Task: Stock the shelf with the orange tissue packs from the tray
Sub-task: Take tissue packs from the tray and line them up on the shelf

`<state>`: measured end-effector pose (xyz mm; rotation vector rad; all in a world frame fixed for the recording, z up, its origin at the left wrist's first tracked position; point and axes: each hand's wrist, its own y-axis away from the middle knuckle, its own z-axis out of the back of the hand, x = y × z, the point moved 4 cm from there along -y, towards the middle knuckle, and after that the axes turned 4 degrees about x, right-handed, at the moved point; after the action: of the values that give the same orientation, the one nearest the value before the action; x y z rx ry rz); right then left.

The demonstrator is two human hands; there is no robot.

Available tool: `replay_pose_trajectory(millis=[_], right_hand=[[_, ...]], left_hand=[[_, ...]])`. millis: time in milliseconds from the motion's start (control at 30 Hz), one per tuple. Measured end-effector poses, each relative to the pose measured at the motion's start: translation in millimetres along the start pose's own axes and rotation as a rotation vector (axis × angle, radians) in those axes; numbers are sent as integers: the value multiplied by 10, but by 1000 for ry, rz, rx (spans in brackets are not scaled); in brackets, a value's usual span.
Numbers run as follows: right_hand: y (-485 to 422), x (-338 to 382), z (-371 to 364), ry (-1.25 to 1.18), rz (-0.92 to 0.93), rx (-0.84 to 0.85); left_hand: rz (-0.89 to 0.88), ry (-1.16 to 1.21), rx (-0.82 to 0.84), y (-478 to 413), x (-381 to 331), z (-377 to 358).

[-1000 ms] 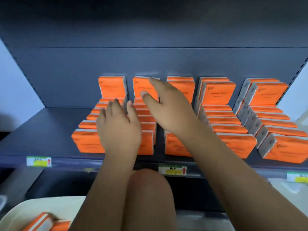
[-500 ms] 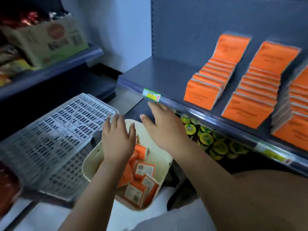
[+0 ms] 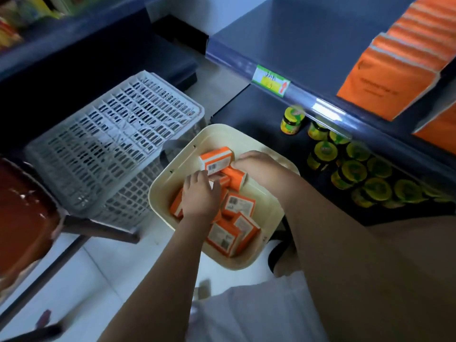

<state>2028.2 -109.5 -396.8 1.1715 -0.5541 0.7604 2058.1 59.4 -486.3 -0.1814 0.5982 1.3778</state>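
We're in a shop here, no doubt about it: a dark metal shelf [image 3: 296, 40] carries a green-and-yellow price label [image 3: 270, 81] clipped to its front rail. Orange tissue packs [image 3: 394, 77] are faced up in tidy rows above, while yellow-lidded jars [image 3: 355, 174] crowd the lower level. Packaged goods [image 3: 14, 21] sit on the rack opposite, and a grey stock crate [image 3: 118, 134] waits in the aisle.

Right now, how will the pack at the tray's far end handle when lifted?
The pack looks small and flat-faced: probably light, unlikely to roll. It rests on a loose pile in the tray, so neighbours may shift.
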Motion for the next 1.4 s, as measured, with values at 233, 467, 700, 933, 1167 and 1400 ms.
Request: replay_pose_trajectory(millis=[233,467,700,933,1167,1400], right_hand=[[-753,-15,-410,259,70,18],[-1289,-12,-768,499,119,144],[-1405,-149,-838,889,60,82],[-1468,-244,-743,1000,150,-45],[-1633,-196,-716,1037,284,-51],[-1628,-278,-604,908,295,-116]], left_hand=[[353,133,117,-227,335,-413],[301,65,98,-135,299,-524],[234,-365,532,-161,89,-831],[-47,-789,585,-170,231,-990],[-79,-706,629,-364,88,-830],[-240,-1020,642,-578,82,-896]])
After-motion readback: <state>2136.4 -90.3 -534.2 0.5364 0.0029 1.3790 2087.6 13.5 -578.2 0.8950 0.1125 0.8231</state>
